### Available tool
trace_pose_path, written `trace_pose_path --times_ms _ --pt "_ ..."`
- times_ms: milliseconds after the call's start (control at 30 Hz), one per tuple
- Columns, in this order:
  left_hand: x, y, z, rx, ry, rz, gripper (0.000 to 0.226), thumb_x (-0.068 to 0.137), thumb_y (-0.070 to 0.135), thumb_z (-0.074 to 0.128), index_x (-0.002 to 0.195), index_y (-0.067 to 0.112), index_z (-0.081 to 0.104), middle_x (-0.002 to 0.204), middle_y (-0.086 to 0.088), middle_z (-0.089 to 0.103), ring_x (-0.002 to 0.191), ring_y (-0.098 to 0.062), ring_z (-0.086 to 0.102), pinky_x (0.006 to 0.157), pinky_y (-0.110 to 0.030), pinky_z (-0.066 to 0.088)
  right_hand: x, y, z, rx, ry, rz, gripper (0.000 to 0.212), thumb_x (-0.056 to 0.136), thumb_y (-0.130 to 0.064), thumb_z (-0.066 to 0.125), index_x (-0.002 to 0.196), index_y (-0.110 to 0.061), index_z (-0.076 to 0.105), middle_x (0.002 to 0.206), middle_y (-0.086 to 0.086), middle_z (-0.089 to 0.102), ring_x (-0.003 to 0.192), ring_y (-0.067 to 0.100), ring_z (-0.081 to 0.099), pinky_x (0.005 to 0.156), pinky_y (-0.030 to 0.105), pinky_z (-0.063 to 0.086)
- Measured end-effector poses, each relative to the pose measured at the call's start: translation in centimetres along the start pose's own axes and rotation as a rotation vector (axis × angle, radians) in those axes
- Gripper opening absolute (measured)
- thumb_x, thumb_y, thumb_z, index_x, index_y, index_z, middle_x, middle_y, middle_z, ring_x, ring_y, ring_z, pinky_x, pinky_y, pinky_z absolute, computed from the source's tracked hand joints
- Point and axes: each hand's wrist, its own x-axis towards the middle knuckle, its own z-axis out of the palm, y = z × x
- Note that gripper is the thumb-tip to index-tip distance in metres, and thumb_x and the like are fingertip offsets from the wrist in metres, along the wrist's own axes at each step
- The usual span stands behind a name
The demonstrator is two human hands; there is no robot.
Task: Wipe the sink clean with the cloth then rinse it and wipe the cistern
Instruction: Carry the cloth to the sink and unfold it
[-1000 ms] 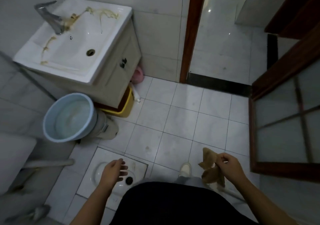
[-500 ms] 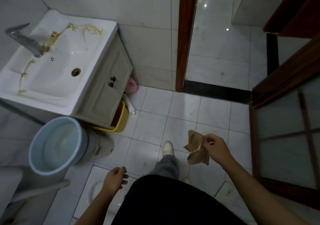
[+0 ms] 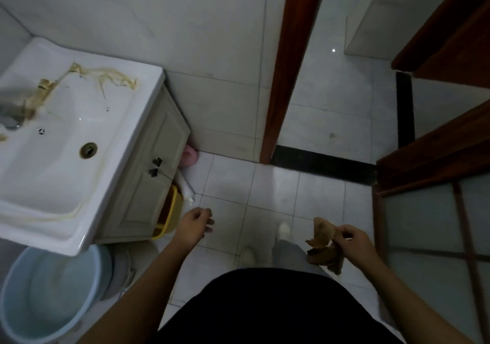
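Observation:
The white sink stands at the left on a pale cabinet, with brownish streaks along its back rim and front edge. Its tap is blurred at the left edge. A crumpled brown cloth hangs low at the right, gripped by my right hand above the floor tiles. My left hand hovers empty, fingers loosely curled, just right of the cabinet's front corner. The cistern is out of view.
A light blue bucket sits on the floor below the sink's front corner. A yellow bin and a pink object lie beside the cabinet. An open doorway with a brown frame is ahead; a glass-panelled door stands at the right.
The view has swung towards the sink, which now looks nearer and larger. My feet have stepped forward. The left hand rose towards the cabinet; the right hand still holds the cloth.

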Motion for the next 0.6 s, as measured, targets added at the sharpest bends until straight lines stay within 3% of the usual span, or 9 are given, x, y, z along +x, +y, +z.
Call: trace_pose_path --times_ms 233,333,500,600 --pt "2.4 0.7 -2.7 -0.164 0.23 -0.139 0.03 0.103 0.025 0.05 0.103 0.0 0.066 0.095 -0.017 0.07 0.073 -0.025 0.063 0.066 -0.032 0.044 10.7 -11.9 1.3 -0.168 -0.234 -0.144 0.014 0.092 -0.012 0.062 0.081 -0.008 0.07 0.078 0.012 0.071 0.075 0.028 0.068 0.066 0.035 0.05" --pt "1.3 -1.3 -3.5 -0.257 0.338 -0.259 0.028 0.104 0.028 0.049 0.098 0.006 0.066 0.097 -0.017 0.072 0.074 -0.027 0.065 0.067 -0.032 0.046 14.7 -18.0 3.0 -0.299 -0.365 -0.283 0.013 0.09 -0.008 0.062 0.082 0.001 0.067 0.079 0.019 0.067 0.077 0.033 0.065 0.069 0.04 0.051" --pt "-2.4 -4.4 -3.5 -0.472 0.544 -0.447 0.03 0.103 0.028 0.049 0.099 0.003 0.066 0.097 -0.018 0.073 0.073 -0.029 0.066 0.066 -0.033 0.046 17.2 -28.6 8.7 -0.421 -0.572 -0.451 0.016 0.092 -0.007 0.059 0.087 0.007 0.061 0.082 0.023 0.063 0.075 0.024 0.057 0.064 0.029 0.04" --pt "-3.8 -5.8 -3.4 -0.587 0.626 -0.521 0.03 0.102 0.026 0.051 0.099 0.001 0.067 0.098 -0.02 0.073 0.074 -0.03 0.065 0.066 -0.032 0.045 17.1 -34.1 12.0 -0.476 -0.664 -0.574 0.012 0.094 -0.005 0.057 0.085 0.002 0.062 0.075 0.012 0.061 0.068 0.017 0.055 0.058 0.022 0.04"
